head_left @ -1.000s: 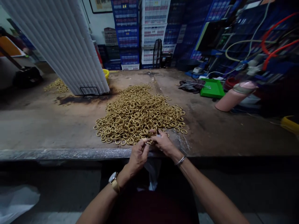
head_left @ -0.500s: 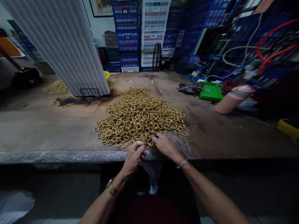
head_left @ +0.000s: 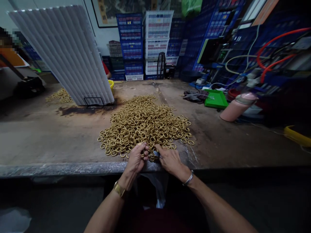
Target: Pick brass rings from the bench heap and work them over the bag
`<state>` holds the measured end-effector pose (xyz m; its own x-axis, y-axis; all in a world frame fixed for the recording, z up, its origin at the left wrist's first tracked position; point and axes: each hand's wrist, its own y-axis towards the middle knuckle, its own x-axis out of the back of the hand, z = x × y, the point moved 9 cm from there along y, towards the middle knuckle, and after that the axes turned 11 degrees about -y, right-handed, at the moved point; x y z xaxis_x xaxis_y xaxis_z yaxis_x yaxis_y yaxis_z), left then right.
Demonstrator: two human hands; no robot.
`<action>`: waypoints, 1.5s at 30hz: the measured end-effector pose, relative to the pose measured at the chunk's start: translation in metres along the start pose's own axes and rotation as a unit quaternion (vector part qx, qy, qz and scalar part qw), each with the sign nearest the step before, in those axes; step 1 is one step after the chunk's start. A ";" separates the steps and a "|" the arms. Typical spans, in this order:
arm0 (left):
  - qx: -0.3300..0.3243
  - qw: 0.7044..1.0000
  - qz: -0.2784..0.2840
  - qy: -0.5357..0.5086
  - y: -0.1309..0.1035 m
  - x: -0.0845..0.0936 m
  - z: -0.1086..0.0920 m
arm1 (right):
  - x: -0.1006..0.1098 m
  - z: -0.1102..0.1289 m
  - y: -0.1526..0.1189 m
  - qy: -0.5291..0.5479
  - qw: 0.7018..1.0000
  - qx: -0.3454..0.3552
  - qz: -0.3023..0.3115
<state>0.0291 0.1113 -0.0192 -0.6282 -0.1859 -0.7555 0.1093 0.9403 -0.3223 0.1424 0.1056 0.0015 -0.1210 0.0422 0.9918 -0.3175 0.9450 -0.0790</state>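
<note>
A broad pile of gold-coloured rings (head_left: 143,123) lies on the brown table (head_left: 218,145), reaching close to its front edge. At the near side of the pile, my left hand (head_left: 138,156) is closed with thumb and fingertips pinched together; what it holds is too small to make out. Just to its right, my right hand (head_left: 170,159) has its index finger stretched toward the rings, while the other fingers curl round a small bluish-grey tool (head_left: 156,154). A few rings lie between the two hands.
A tall white corrugated panel (head_left: 70,55) leans in a black wire stand at the back left, with more rings beside it. A green tray (head_left: 216,98) and a pink bottle (head_left: 238,106) are at the right. Stacked crates (head_left: 157,38) stand behind, near a person's arm (head_left: 107,69).
The view has tilted up slightly. My left hand has moved a little left and up, away from my right hand. The bluish-grey tool now shows below my right index finger.
</note>
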 end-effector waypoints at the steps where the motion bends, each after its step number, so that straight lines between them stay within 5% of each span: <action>1: -0.010 1.000 0.001 -0.004 0.002 -0.001 -0.004 | 0.000 -0.003 0.000 0.004 1.000 -0.004 -0.001; 6: -0.031 0.998 0.004 0.056 -0.003 -0.001 -0.005 | 0.009 -0.026 0.004 0.153 0.984 -0.059 -0.072; 10: -0.032 0.994 0.021 0.104 -0.020 0.001 0.008 | 0.015 -0.030 0.008 0.411 0.901 -0.068 -0.119; 13: -0.045 0.985 0.035 0.160 -0.032 0.002 0.014 | 0.011 -0.014 0.009 0.535 0.840 -0.031 -0.081; 17: -0.054 0.965 0.048 0.252 -0.041 0.004 0.018 | 0.004 0.006 0.006 0.584 0.812 -0.004 -0.023; 23: -0.005 0.969 0.056 0.242 -0.048 0.008 0.029 | 0.002 0.010 0.002 0.555 0.831 -0.033 -0.017; 29: 0.026 0.981 0.045 0.184 -0.055 0.006 0.030 | -0.008 0.013 0.001 0.579 0.815 -0.029 0.002; 33: 0.017 0.981 0.038 0.188 -0.057 0.007 0.028 | 0.000 0.004 -0.006 0.457 0.885 -0.029 -0.082; 37: -0.022 0.969 0.033 0.244 -0.057 0.007 0.021 | 0.004 0.021 -0.019 0.313 0.946 0.044 -0.074; 45: -0.079 0.950 0.037 0.299 -0.064 0.003 0.011 | 0.002 0.028 -0.022 0.200 0.977 0.056 -0.048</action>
<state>0.0287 0.0476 -0.0070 -0.9536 0.0333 -0.2994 0.0834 0.9842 -0.1563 0.1234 0.0755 0.0020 0.2841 0.0993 0.9536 -0.4123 0.9106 0.0280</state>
